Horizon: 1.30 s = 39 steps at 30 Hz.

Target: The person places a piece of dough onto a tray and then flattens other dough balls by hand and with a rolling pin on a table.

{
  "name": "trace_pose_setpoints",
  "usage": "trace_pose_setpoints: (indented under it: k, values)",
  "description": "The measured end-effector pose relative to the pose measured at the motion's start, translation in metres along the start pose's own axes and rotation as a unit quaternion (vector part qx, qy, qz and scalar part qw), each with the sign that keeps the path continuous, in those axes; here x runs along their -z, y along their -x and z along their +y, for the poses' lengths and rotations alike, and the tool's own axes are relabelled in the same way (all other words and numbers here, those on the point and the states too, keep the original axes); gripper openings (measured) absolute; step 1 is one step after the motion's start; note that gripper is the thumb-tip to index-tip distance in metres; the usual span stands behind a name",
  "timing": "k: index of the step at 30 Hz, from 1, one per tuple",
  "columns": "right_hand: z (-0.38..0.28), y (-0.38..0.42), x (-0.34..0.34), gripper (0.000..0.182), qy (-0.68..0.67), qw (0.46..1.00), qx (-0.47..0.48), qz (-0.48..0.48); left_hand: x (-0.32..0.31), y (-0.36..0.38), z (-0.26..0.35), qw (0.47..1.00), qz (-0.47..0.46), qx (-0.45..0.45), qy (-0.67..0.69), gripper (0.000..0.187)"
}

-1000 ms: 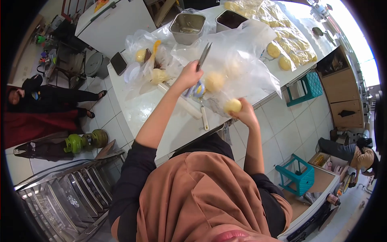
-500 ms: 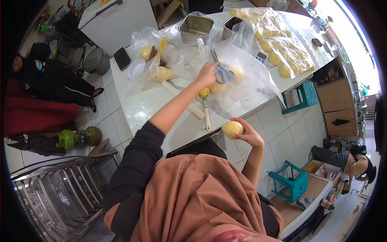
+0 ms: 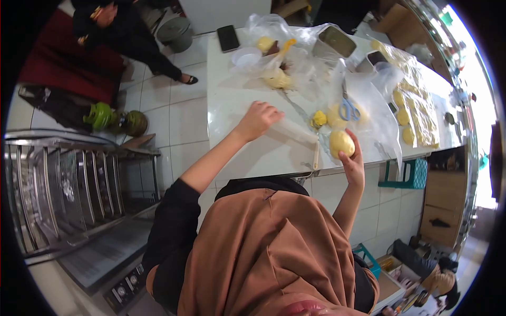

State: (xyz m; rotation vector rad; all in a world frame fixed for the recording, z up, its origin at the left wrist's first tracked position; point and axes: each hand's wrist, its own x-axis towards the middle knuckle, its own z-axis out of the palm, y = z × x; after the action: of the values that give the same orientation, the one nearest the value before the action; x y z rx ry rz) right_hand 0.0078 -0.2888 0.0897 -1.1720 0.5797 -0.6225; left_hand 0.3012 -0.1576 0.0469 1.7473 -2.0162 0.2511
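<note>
My left hand [image 3: 258, 120] is over the table with its fingers curled round the near-left end of a pale, blurred rod [image 3: 298, 130]. My right hand [image 3: 353, 163] holds a smooth yellow dough ball [image 3: 341, 144] at the table's front edge. A spatula handle [image 3: 316, 157] lies beside the rod, below a crumpled yellow lump [image 3: 319, 119]. Blue-handled scissors [image 3: 349, 109] rest on clear plastic sheeting [image 3: 377, 124], with more dough partly under it. Another dough piece [image 3: 278, 79] and a dark-tipped orange tool [image 3: 287, 46] lie in plastic at the back.
Metal tins [image 3: 337, 42], a phone [image 3: 228, 39] and a white lid [image 3: 246, 57] stand or lie at the back. Plastic-covered dough balls [image 3: 416, 105] fill the right side. A person [image 3: 126, 31] stands back left; another [image 3: 440, 279] is at lower right. A teal stool [image 3: 403, 174] is beyond the table.
My left hand has moved away from the scissors to the rod and curled round its end. My right hand has brought the dough ball nearer the table edge. The whole view has shifted.
</note>
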Motion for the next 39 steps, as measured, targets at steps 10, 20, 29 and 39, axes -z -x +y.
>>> trace_pose_setpoints:
  k: [10,20,29,39]
  values:
    - [0.111,-0.044,-0.169,0.067,0.384,0.888,0.157,-0.200,0.094,0.180,0.000,0.842,0.237,0.483,-0.034,0.035]
    - [0.137,-0.123,-0.163,0.098,0.517,0.853,0.022,-0.069,0.080,0.217,0.041,0.768,0.281,0.575,-0.018,0.037]
    - [0.193,-0.083,-0.321,0.076,0.519,0.757,0.071,-0.390,0.102,0.252,0.032,0.707,0.312,0.631,-0.066,0.040]
    - [0.144,-0.140,-0.193,0.063,0.723,0.686,-0.015,-0.077,0.095,0.299,0.040,0.698,0.335,0.626,-0.098,0.039]
